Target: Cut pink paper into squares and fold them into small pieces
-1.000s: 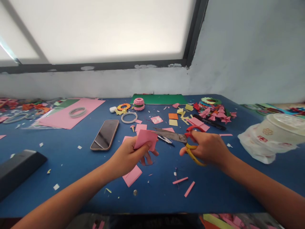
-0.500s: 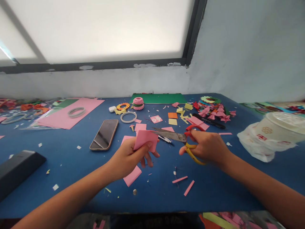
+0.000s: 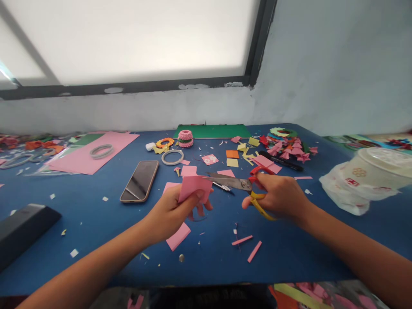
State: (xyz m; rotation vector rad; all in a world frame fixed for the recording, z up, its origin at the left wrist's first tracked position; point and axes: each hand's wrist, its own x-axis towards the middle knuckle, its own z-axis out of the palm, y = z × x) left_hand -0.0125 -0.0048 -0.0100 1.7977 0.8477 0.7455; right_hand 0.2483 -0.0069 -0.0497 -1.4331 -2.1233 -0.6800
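Note:
Pinched between the thumb and fingers of my left hand [image 3: 174, 210] is a pink paper piece [image 3: 193, 188], held above the table. My right hand [image 3: 281, 193] grips a pair of scissors [image 3: 241, 183] with one red and one yellow handle loop. Their blades are parted a little and point left, the tips at the upper right edge of the paper. Other pink paper pieces [image 3: 179, 237] lie under and around my left hand. A pen [image 3: 222, 187] rests behind the scissor blades, partly hidden.
A phone [image 3: 140, 181] and a tape roll [image 3: 172, 157] lie left of my hands. Pink sheets [image 3: 80, 159] are further left, near a black object [image 3: 25, 231]. A bagged white tub [image 3: 363, 180] stands at right, paper flowers [image 3: 286, 148] behind. Pink strips [image 3: 254, 252] lie in front.
The view has shifted very slightly. Both hands keep nearly the same pose, with the scissor tips still at the pink paper's edge.

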